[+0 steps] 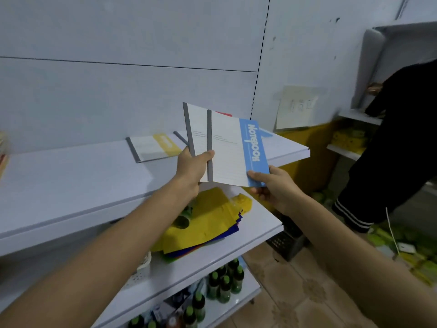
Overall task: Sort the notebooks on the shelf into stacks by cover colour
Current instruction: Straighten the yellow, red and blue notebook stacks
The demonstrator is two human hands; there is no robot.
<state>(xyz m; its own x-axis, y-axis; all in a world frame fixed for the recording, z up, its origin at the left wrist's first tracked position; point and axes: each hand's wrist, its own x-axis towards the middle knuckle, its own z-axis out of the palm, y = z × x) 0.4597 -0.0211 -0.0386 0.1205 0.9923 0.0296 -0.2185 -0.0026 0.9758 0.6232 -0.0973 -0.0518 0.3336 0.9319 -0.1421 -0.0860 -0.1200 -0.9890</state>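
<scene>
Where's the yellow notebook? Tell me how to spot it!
Look at the wide white top shelf. Lying flat near its back wall is a white notebook with a grey spine. Only it has a yellow band; the band on the held-up white notebook is blue.

Back wall [118, 43] is pale grey-white panelling with one horizontal seam; slotted upright [260, 67] runs down it; paper note [295, 107] stuck on the wall right of the upright; yellow band [314, 147] along the wall base. White shelving: top shelf [71, 176], middle shelf [260, 221], bottom shelf [246, 301] carrying green-capped bottles [224, 282]. Floor [307, 294] is beige patterned tile; black crate [288, 242] sits on it; second white shelf unit [354, 114] far right. Light flat and dim.
</scene>
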